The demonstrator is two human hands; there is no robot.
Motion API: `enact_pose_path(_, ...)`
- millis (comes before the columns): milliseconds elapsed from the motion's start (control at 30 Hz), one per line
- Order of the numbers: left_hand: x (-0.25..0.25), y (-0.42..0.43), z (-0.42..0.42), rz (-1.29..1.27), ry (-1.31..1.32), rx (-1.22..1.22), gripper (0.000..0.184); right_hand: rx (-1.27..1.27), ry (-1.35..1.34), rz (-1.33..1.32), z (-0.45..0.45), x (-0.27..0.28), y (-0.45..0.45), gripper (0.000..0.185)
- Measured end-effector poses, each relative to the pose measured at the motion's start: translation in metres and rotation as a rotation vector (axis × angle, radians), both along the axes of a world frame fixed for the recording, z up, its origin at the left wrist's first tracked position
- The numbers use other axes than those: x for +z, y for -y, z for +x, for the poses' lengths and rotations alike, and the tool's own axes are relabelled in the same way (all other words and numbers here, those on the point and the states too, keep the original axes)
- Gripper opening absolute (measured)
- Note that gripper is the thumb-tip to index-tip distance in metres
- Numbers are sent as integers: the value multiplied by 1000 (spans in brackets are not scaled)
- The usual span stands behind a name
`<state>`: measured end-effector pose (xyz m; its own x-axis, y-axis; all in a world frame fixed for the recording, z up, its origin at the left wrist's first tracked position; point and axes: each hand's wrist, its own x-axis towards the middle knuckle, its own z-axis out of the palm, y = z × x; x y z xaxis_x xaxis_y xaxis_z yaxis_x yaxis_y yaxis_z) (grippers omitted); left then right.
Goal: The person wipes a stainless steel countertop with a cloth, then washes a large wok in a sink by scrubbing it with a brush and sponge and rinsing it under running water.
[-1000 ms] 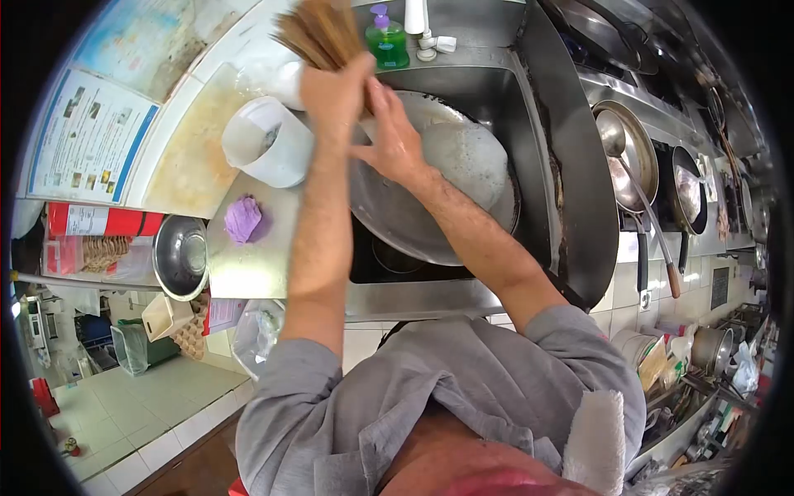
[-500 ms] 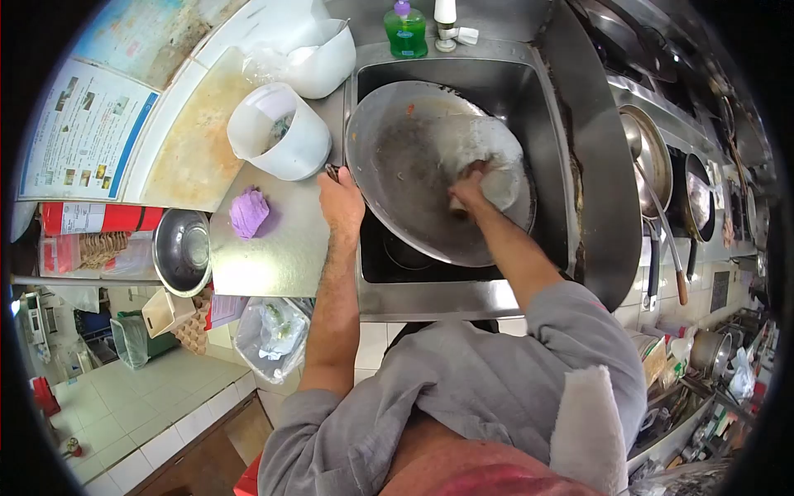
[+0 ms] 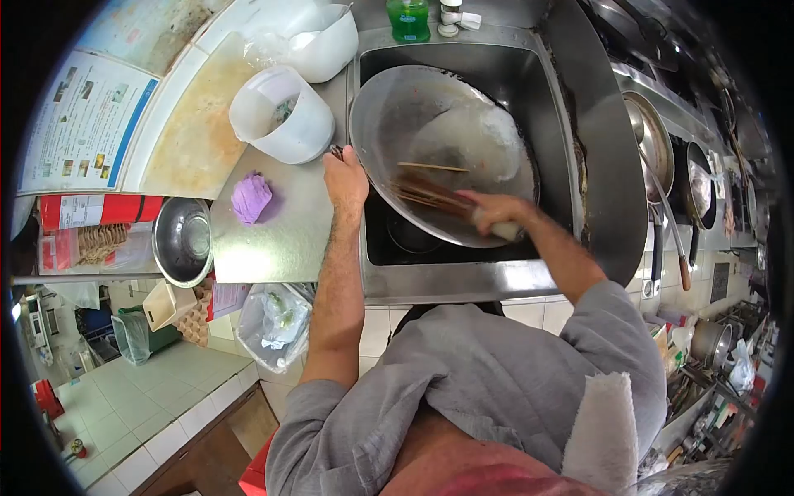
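Note:
A large wok (image 3: 389,107) with soapy, greyish water (image 3: 463,136) in it rests tilted in the steel sink (image 3: 463,285). My left hand (image 3: 346,180) is closed around the wok's handle at the left rim. In my right hand (image 3: 503,212) is a bamboo wok brush (image 3: 434,197), held by its thick end, with its blurred bristles against the lower left inside of the wok. A thin loose bamboo strip (image 3: 434,167) lies just above the bristles.
Left of the sink stand a white plastic tub (image 3: 285,116) and a crumpled purple cloth (image 3: 251,198). Green soap (image 3: 409,21) is behind the sink. A steel bowl (image 3: 183,241) and a lined bin (image 3: 275,326) are lower left. Pans (image 3: 699,186) hang at right.
My right hand has moved from the foamy right side down toward the wok's near edge, and the brush now points left. My left hand keeps its hold on the handle.

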<state>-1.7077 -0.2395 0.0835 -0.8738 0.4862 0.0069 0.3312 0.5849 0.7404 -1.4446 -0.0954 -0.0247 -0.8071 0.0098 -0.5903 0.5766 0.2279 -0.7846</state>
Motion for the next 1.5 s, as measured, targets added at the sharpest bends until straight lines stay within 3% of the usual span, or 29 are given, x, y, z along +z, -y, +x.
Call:
enact_pose_path(33, -1, 0, 1, 30, 14, -1, 35, -9, 41, 58, 21, -24, -13, 106)
enact_pose_path(100, -2, -1, 0, 66, 18, -14, 35, -92, 320, 321, 31, 17, -30, 106)
enact_pose_path(200, -2, 1, 0, 54, 19, -15, 36, -295, 415, 547, 24, 45, -33, 110)
enact_pose_path(233, -1, 1, 1, 78, 14, -21, 36, -292, 414, 545, 26, 49, -33, 110)
enact_pose_path(367, -3, 1, 1, 86, 28, -12, 34, -404, -154, 388, 44, 47, 9, 97)
enact_pose_path(433, -5, 0, 1, 99, 25, -17, 34, -221, -84, 324, 15, 52, 35, 91)
enact_pose_path(533, -10, -2, -2, 102, 32, -12, 32, -448, -184, 262, -55, 20, 28, 83)
enact_pose_path(667, -12, -3, -4, 54, 61, -24, 33, -611, 23, 538, -120, -20, -35, 76)
enact_pose_path(733, -12, 0, 0, -20, -140, -22, 41, -770, 176, 783, -108, -54, -41, 77)
enact_pose_path(767, 2, -1, 10, -201, -473, -13, 52, -757, 208, 548, -94, -42, -40, 79)
enact_pose_path(800, 16, -18, 19, -186, -468, -33, 52, -778, 218, 558, -84, -29, -36, 79)
enact_pose_path(867, 34, -48, 41, -202, -870, -223, 44, -603, 241, 462, -66, -11, -9, 80)
enact_pose_path(933, 29, -98, 61, -47, -769, -528, 32, -587, 180, 458, -43, 10, 4, 80)
enact_pose_path(1000, -7, -153, 87, -146, -450, -796, 25, -571, 117, 458, -18, 15, 5, 81)
enact_pose_path(1067, -75, -210, 113, -278, -201, -995, 26, -439, 30, 442, 14, 10, -2, 83)
enact_pose_path(1167, -145, -256, 152, -427, -47, -1059, 40, -418, 249, 555, 36, 38, 18, 78)
enact_pose_path(1200, -164, -267, 167, -469, 0, -979, 45, -429, 305, 595, 43, 41, 24, 75)
enact_pose_path(1333, -183, -292, 219, -410, 136, -865, 59, -439, 330, 625, 58, 49, 26, 73)
enact_pose_path(1367, -191, -298, 223, -443, -199, -990, 53, -432, 362, 604, 56, 56, 23, 71)
enact_pose_path(1467, -214, -324, 226, -516, -58, -1073, 39, -487, 272, 657, 65, 41, 25, 67)
enact_pose_path(1500, -224, -323, 227, -480, -326, -1238, 22, -495, 360, 627, 63, 46, 19, 67)
